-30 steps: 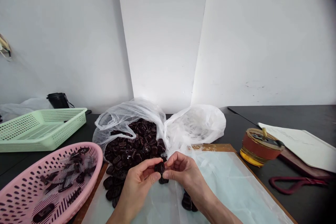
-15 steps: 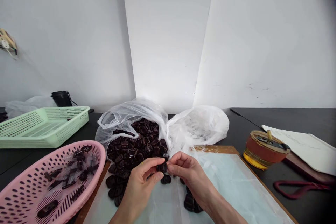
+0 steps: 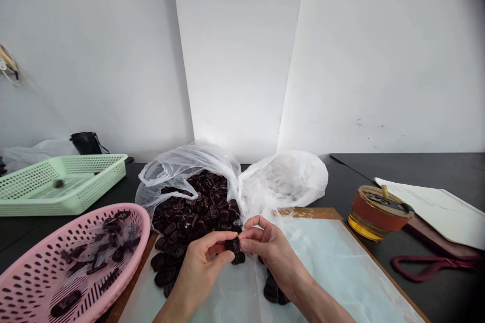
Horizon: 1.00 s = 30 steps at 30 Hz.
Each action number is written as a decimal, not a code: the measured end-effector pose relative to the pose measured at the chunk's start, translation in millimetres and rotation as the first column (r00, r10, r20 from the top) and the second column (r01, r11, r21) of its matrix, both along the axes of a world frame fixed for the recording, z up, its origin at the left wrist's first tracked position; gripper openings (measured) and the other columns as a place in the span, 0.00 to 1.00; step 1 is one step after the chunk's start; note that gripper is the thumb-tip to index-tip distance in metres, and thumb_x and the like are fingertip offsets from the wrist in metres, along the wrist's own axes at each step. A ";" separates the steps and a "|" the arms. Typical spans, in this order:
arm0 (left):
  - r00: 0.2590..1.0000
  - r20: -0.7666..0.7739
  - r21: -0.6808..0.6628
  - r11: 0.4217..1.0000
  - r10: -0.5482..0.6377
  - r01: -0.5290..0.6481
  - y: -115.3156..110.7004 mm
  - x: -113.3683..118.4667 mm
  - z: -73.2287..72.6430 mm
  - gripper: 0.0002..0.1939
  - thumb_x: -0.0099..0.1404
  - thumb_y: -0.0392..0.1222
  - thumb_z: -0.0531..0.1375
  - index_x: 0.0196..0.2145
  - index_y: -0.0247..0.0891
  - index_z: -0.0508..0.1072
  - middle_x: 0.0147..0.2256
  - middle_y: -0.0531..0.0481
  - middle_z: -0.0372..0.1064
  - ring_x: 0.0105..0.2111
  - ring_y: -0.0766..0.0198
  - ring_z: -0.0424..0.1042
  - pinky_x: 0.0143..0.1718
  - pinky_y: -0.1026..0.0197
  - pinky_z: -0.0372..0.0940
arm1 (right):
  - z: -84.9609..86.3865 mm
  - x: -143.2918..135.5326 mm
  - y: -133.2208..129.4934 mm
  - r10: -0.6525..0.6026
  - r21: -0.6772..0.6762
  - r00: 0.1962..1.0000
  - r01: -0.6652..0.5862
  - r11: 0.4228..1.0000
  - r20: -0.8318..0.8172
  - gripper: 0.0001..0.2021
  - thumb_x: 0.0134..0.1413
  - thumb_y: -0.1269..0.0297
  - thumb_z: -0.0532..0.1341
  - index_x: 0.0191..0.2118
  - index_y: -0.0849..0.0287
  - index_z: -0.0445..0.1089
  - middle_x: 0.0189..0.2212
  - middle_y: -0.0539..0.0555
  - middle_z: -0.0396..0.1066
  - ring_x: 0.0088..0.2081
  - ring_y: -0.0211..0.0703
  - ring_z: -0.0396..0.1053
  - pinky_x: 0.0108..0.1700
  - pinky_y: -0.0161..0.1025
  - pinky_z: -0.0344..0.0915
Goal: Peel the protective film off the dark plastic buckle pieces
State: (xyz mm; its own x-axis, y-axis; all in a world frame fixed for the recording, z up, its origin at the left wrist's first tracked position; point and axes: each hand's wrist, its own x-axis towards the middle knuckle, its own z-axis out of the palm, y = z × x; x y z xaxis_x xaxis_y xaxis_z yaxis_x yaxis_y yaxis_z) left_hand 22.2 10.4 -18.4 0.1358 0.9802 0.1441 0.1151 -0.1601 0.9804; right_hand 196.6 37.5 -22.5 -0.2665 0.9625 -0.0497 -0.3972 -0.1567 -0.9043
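Observation:
Over the mat, my left hand (image 3: 202, 265) pinches a small glossy dark brown plastic piece (image 3: 233, 246) between thumb and fingertips. My right hand (image 3: 267, 245) closes on the same piece from the right, thumb and forefinger together at its edge. Whether those right fingertips also hold some tiny part cannot be made out. Just behind my hands, a heap of similar dark pieces (image 3: 189, 212) spills out of a clear plastic bag (image 3: 170, 164). A few more dark pieces (image 3: 273, 290) lie beneath my right wrist.
To the left stand a pink basket (image 3: 22, 282) holding dark and clear parts and a green basket (image 3: 76, 204). A white bag of clear parts (image 3: 288, 181) sits behind the mat (image 3: 322, 257). On the right are an amber round container (image 3: 379, 214), a notebook (image 3: 435, 212) and dark red-handled scissors (image 3: 417, 267).
The view has shifted slightly. My hands keep their grip on the dark piece, with the fingers moving only a little. A blurred dark spot now shows in the green basket.

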 end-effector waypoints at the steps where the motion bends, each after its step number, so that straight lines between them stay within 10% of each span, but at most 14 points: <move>1: 1.000 0.029 -0.009 1.000 -0.013 0.013 0.3 0.0 -0.1 0.13 0.58 0.34 0.63 0.42 0.41 0.79 0.42 0.48 0.80 0.42 0.56 0.76 0.45 0.59 0.70 | -0.4 0.2 0.3 0.004 0.004 1.000 -0.004 1.000 0.000 0.23 0.31 0.65 0.77 0.34 0.57 0.67 0.26 0.48 0.77 0.26 0.39 0.71 0.33 0.36 0.63; 10: 0.993 0.081 -0.051 0.994 -0.091 0.096 -0.2 -3.4 5.3 0.07 0.59 0.32 0.62 0.37 0.39 0.74 0.42 0.46 0.79 0.41 0.56 0.76 0.44 0.58 0.67 | -1.2 7.2 4.1 0.086 0.108 0.983 -0.104 0.989 0.162 0.12 0.42 0.64 0.74 0.35 0.57 0.76 0.27 0.48 0.76 0.27 0.36 0.69 0.34 0.34 0.64; 16: 0.998 0.044 -0.099 0.994 -0.050 0.054 -3.1 -6.4 12.4 0.17 0.58 0.33 0.63 0.46 0.41 0.69 0.44 0.46 0.78 0.38 0.60 0.75 0.42 0.59 0.66 | 4.0 7.6 3.4 0.168 0.294 0.967 -0.220 0.930 0.192 0.08 0.49 0.60 0.70 0.38 0.51 0.81 0.45 0.52 0.71 0.37 0.41 0.71 0.42 0.40 0.69; 30: 0.880 0.475 -0.205 0.975 0.022 0.086 5.3 2.4 -7.5 0.15 0.52 0.45 0.73 0.34 0.37 0.75 0.28 0.53 0.76 0.29 0.68 0.70 0.35 0.65 0.63 | -13.7 -4.8 3.9 0.135 0.184 0.990 -0.142 0.973 0.048 0.07 0.39 0.63 0.75 0.28 0.55 0.81 0.32 0.50 0.73 0.29 0.38 0.72 0.35 0.38 0.67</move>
